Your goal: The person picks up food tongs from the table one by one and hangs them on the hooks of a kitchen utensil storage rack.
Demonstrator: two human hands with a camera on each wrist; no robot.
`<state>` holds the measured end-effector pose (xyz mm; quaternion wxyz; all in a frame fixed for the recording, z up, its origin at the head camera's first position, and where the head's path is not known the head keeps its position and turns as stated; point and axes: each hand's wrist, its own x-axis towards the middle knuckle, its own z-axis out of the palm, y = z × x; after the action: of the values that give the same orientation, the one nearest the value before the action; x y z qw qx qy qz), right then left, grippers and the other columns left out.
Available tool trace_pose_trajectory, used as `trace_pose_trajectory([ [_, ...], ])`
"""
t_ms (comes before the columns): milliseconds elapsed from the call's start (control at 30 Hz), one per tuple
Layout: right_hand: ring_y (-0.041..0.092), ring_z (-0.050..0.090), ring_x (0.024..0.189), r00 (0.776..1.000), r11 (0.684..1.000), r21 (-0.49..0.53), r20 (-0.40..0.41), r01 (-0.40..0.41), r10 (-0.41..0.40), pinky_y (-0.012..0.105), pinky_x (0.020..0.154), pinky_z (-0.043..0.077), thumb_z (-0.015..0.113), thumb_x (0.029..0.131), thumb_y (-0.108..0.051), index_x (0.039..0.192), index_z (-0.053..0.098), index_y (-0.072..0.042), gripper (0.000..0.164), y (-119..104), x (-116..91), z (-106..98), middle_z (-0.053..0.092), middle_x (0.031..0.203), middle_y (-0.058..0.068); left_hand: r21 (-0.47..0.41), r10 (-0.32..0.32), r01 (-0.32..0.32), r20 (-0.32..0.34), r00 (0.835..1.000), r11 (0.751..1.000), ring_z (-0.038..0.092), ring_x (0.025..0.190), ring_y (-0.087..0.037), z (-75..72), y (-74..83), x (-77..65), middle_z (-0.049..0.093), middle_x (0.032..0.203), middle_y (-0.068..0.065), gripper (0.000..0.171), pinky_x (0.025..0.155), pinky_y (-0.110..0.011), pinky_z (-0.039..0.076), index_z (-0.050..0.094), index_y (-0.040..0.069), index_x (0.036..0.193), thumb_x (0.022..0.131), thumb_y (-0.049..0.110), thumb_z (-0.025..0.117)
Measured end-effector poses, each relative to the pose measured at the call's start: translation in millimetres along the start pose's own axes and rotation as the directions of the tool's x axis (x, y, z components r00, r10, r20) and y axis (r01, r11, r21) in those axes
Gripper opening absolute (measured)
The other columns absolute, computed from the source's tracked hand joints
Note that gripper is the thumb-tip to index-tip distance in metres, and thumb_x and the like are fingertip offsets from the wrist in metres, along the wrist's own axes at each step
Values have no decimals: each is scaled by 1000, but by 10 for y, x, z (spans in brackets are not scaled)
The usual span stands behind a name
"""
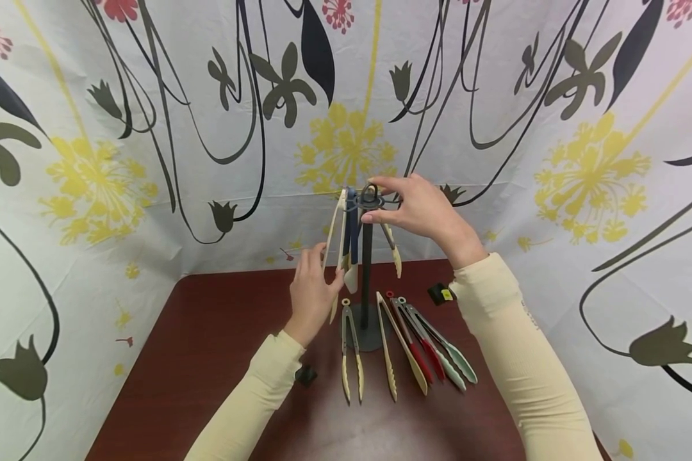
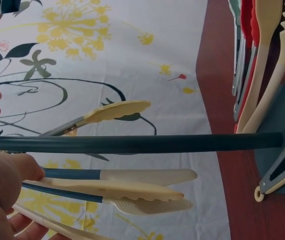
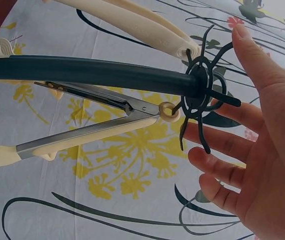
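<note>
A dark utensil stand [image 1: 366, 269] rises from a round base, with a ring of hooks [image 3: 202, 90] at its top. My left hand [image 1: 311, 294] grips cream tongs [image 2: 107, 189] by their two spread arms, the thumb on one and the fingers at the other. Their upper end is at a hook. My right hand [image 1: 421, 205] holds the stand's top lightly, thumb at one hook tip and fingers around the others. Blue-handled tongs [image 1: 352, 234] with pale tips hang beside the cream ones. Metal tongs with cream tips [image 3: 87, 132] hang by a ring on another hook.
On the dark red table [image 1: 225, 358], metal-and-cream tongs [image 1: 346, 371] lie before the base. To their right are cream tongs [image 1: 389, 365], red tongs [image 1: 418, 349] and mint-tipped tongs [image 1: 464, 362]. A small black object [image 1: 438, 294] lies farther right. Patterned cloth [image 1: 207, 211] surrounds the table.
</note>
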<state>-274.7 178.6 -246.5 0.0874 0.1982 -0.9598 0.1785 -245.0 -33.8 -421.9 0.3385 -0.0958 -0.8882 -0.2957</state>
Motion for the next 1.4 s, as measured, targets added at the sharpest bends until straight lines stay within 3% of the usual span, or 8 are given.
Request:
trace_pose_trajectory([
  [200,25,49,111,1000,1000,12,-11,3,-3,48,87,47,62,75,-78,149,43,-37,86,6,-2,14,63,137,3,9,-21,21,28,999,1000,60,86,-24,56,-3,17,57,109,-10,63,54,-37,53,49,10,136,83,26,79],
  [467,30,50,134,999,998,45,14,37,-37,56,109,40,63,80,-72,151,40,-33,84,27,-6,10,58,142,7,-3,-25,25,38,999,1000,63,91,-25,130,5,42,59,114,-10,62,57,-39,54,49,9,137,85,28,76],
  [1400,32,50,135,1000,997,67,16,25,-26,59,107,41,62,81,-73,152,37,-37,84,59,-20,38,51,148,9,-15,-68,70,94,993,997,67,95,-27,252,59,121,60,119,-11,65,67,-44,57,47,7,139,84,27,75],
])
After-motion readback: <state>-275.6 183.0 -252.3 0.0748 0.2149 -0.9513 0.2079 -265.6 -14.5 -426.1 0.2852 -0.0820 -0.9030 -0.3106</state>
